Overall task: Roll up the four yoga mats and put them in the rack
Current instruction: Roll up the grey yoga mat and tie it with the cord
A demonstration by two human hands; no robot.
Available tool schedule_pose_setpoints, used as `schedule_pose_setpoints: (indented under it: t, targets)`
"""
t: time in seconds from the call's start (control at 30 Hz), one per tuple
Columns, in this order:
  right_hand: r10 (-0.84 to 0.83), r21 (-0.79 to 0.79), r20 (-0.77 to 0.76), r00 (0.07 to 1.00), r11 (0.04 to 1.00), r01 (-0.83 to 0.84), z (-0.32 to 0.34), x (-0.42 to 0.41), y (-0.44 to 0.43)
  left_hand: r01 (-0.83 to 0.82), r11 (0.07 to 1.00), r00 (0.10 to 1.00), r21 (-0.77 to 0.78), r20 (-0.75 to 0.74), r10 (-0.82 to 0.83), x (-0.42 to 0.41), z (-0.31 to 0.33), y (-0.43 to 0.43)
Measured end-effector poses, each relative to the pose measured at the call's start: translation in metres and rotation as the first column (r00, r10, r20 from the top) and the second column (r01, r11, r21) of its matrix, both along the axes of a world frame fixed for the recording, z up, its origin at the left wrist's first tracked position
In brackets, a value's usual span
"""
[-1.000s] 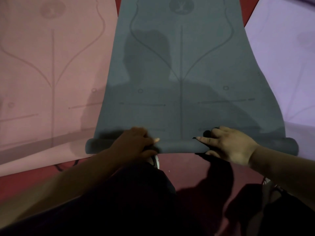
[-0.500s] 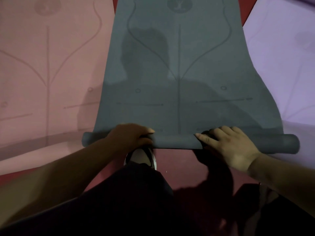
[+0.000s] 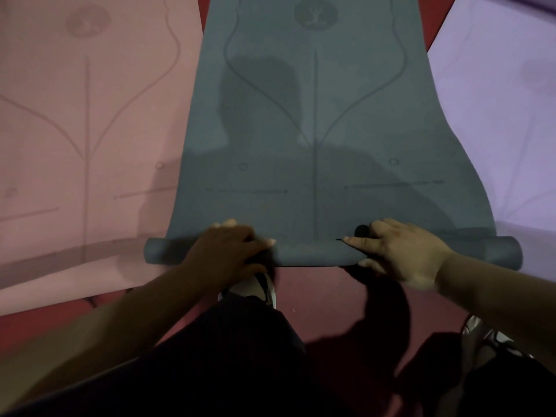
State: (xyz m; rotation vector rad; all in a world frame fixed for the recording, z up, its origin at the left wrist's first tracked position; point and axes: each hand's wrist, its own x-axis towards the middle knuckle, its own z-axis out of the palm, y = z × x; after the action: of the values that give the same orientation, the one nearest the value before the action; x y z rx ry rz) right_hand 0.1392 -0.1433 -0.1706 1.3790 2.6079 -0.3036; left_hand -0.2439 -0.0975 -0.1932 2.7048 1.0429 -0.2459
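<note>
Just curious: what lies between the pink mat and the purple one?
The grey mat lies between the pink mat and the purple mat, its near end rolled, with the left hand and right hand gripping the roll. Head view.

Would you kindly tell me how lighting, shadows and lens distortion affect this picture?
Head view: dim overall; the person's shadow darkens the middle of the grey mat; the wide lens bows its straight side edges; the left hand is in shade and slightly soft, the right hand brighter; the pink mat and purple mat look washed out.
</note>
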Motion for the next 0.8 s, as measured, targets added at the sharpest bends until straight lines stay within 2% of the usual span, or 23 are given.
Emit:
schedule_pose_setpoints:
  t: [0.1, 0.23, 0.33, 0.4, 0.47, 0.67, 0.8]
  targets:
    - [-0.020, -0.019, 0.016, 1.000, 1.000, 0.020, 0.002, -0.001, 0.001, 0.006, 0.999, 1.000, 0.038, 0.019, -0.007, 0.000, -0.004, 0.001]
    - [-0.032, 0.087, 0.078, 0.996, 0.996, 0.026, 0.008, -0.008, -0.008, 0.002, 1.000, 1.000, -0.004, 0.023, -0.002, 0.006, -0.008, 0.011]
    - [-0.038, 0.140, 0.085, 0.996, 0.990, 0.026, 0.010, -0.011, -0.019, -0.069, 0.988, 0.997, -0.137, -0.039, 0.064, 0.011, -0.001, 0.016]
    - [-0.019, 0.140, 0.080, 0.997, 0.990, 0.007, 0.011, -0.008, -0.020, -0.145, 0.963, 0.987, -0.229, -0.104, 0.124, 0.012, 0.003, 0.019]
    - [0.004, 0.113, 0.070, 0.998, 0.994, -0.012, 0.012, -0.005, -0.014, -0.168, 0.948, 0.984, -0.272, -0.101, 0.146, 0.014, 0.007, 0.020]
    - [0.035, -0.060, 0.008, 0.999, 0.998, -0.034, 0.004, 0.005, 0.014, -0.123, 0.988, 0.988, -0.089, 0.078, 0.130, 0.007, -0.003, 0.008]
    - [0.038, -0.198, -0.013, 0.999, 0.979, -0.040, -0.002, 0.008, 0.029, -0.047, 0.999, 0.998, 0.001, 0.052, 0.047, 0.004, -0.009, 0.004]
